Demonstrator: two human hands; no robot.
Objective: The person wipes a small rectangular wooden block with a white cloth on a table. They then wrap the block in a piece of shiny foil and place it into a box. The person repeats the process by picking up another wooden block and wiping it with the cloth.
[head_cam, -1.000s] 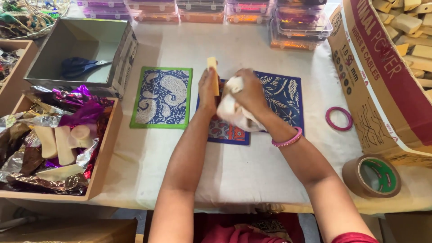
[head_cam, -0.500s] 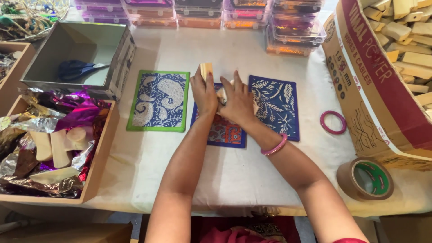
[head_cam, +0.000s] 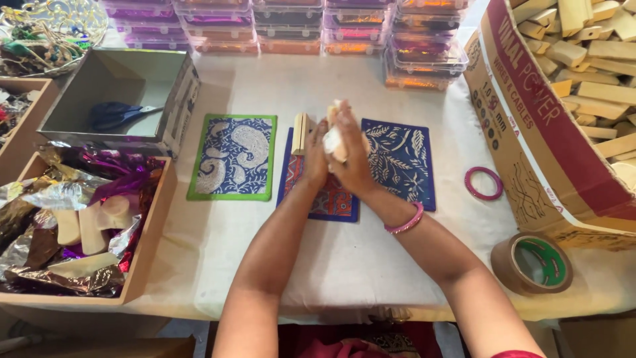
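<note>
I see my left hand and right hand closed together on a white cloth above the red-and-blue patterned mat, pale wooden block alongside, wiping seemingly unfinished.

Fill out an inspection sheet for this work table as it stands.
Surface: table under a pale cloth.
Job's things: white cloth and pale block, over three patterned mats.
Clutter: tape roll, pink bangle, scissors in a grey box, tray of foil wrappers and wooden pieces.
Grips: left hand beside the block, hold unclear; right hand closed on the cloth.
Cables: nothing seen.
Surroundings: stacked clear boxes at the back, carton of wooden blocks on the right.
</note>
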